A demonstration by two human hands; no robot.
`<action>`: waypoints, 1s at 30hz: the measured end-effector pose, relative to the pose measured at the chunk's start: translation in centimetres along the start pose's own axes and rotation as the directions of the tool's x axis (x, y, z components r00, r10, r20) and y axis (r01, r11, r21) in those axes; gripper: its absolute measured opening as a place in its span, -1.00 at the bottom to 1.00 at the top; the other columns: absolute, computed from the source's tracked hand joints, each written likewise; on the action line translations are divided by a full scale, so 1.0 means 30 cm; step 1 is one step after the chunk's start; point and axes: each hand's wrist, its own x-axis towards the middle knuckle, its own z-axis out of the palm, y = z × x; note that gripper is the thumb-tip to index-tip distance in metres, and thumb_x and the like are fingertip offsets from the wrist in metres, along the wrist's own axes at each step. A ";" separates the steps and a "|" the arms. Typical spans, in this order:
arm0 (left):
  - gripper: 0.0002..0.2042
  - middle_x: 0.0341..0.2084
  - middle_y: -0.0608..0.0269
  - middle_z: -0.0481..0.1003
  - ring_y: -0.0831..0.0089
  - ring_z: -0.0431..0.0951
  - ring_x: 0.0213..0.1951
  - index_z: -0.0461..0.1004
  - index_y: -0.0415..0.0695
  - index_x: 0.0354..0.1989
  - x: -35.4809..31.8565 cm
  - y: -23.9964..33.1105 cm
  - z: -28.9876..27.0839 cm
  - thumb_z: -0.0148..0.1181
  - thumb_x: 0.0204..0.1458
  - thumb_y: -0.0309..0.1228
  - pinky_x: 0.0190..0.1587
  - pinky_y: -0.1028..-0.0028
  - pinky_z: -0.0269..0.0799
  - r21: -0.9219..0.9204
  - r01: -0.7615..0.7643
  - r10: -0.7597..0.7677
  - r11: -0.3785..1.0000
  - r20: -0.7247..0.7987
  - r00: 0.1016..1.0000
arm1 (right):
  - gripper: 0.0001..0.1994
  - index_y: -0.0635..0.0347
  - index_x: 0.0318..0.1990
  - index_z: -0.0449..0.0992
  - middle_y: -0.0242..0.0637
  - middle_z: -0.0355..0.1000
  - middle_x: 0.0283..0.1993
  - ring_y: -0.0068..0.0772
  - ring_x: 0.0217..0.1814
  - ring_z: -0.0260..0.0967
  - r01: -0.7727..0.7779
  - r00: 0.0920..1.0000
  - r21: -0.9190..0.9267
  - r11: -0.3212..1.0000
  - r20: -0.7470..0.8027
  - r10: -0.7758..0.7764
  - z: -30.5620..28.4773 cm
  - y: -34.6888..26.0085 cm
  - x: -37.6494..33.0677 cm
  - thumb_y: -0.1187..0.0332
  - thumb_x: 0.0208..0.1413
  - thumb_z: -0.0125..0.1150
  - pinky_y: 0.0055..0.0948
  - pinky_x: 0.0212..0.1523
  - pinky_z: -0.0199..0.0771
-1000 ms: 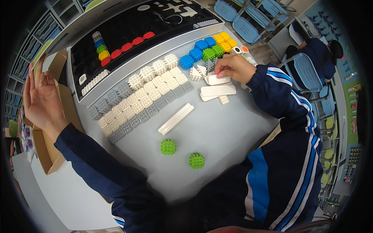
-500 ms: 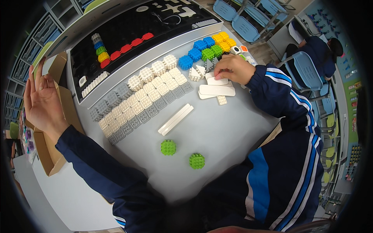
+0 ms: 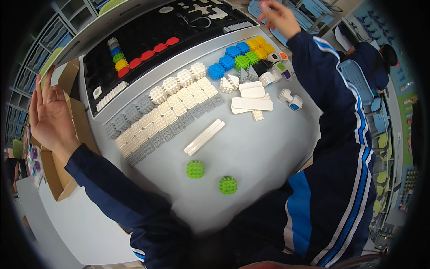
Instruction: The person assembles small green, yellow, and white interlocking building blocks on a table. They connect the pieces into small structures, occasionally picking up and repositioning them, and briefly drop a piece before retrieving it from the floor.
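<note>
My left hand (image 3: pixel 52 117) is raised palm up with its fingers stretched, next to a cardboard box (image 3: pixel 57 172) and the left end of the black-lined case (image 3: pixel 179 51). It holds nothing. Past the right end of the case, my right hand (image 3: pixel 281 20) hangs in the air, fingers loosely apart and nothing seen in them. Two green studded blocks, a left one (image 3: pixel 195 169) and a right one (image 3: pixel 228 185), lie nearest me on the grey table. Beyond them rest two white bars (image 3: pixel 204 137) side by side. White flat plates (image 3: pixel 252 104) are stacked at the right.
Rows of white tiles (image 3: pixel 170 116) and grey tiles (image 3: pixel 167 133) line the case's front. Blue blocks (image 3: pixel 216 71), yellow blocks (image 3: pixel 258 44) and small white modules (image 3: pixel 267 79) stand at the back right. A person (image 3: pixel 367 67) sits by blue chairs at the far right.
My right hand has left the white plates and moved up and away beyond the case's right end, uncovering the small modules. My left hand stays nearly where it was.
</note>
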 end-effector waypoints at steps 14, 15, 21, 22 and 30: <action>-0.51 0.32 -0.42 0.15 0.09 0.41 0.25 0.00 -0.53 0.35 -0.022 0.023 0.089 -0.27 0.32 -0.46 0.08 0.29 0.43 0.122 0.047 -0.018 0.991 -0.232 0.973 | -0.67 0.18 -0.11 0.53 -0.16 0.50 -0.12 -0.29 -0.16 0.48 -0.292 0.924 0.670 0.683 0.014 0.381 -0.163 0.198 0.535 0.10 0.19 0.28 -0.32 -0.18 0.57; -0.51 0.32 -0.40 0.17 0.13 0.39 0.27 0.03 -0.53 0.35 -0.025 0.015 0.103 -0.24 0.32 -0.46 0.06 0.32 0.43 0.176 0.064 -0.011 0.982 -0.289 0.957 | -0.69 0.19 -0.12 0.53 -0.18 0.50 -0.12 -0.30 -0.17 0.48 -0.291 0.925 0.662 0.691 0.009 0.381 -0.180 0.212 0.533 0.13 0.18 0.30 -0.33 -0.20 0.56; -0.55 0.05 -0.09 0.53 0.65 0.47 -0.42 0.40 -0.37 0.20 -0.055 0.078 -0.019 0.09 0.25 -0.29 -0.32 0.68 0.32 0.487 0.341 -0.164 0.804 -0.370 0.914 | -0.80 0.18 -0.17 0.55 -0.30 0.51 -0.26 -0.37 -0.25 0.47 -0.425 0.889 0.543 0.724 0.101 0.447 -0.190 0.225 0.455 0.33 0.11 0.39 -0.39 -0.28 0.52; -0.54 -0.03 -0.03 0.56 0.68 0.39 -0.48 0.39 -0.36 0.20 -0.055 0.061 -0.016 0.13 0.23 -0.28 -0.36 0.69 0.29 0.560 0.423 -0.211 0.713 -0.404 0.890 | -0.81 0.17 -0.19 0.55 -0.32 0.51 -0.30 -0.38 -0.26 0.46 -0.438 0.886 0.527 0.728 0.117 0.448 -0.219 0.255 0.432 0.35 0.10 0.40 -0.40 -0.28 0.51; -0.41 -0.45 0.12 0.63 0.67 0.41 -0.61 0.30 -0.33 0.19 -0.110 0.036 0.066 0.40 0.00 -0.42 -0.46 0.69 0.33 0.729 0.677 -0.425 0.098 -0.585 0.691 | -0.74 -0.11 -0.06 0.62 -0.45 0.54 -0.07 -0.58 -0.02 0.40 -0.418 0.899 -0.223 0.881 0.037 0.436 -0.130 0.243 0.215 0.17 0.11 0.45 -0.57 -0.05 0.44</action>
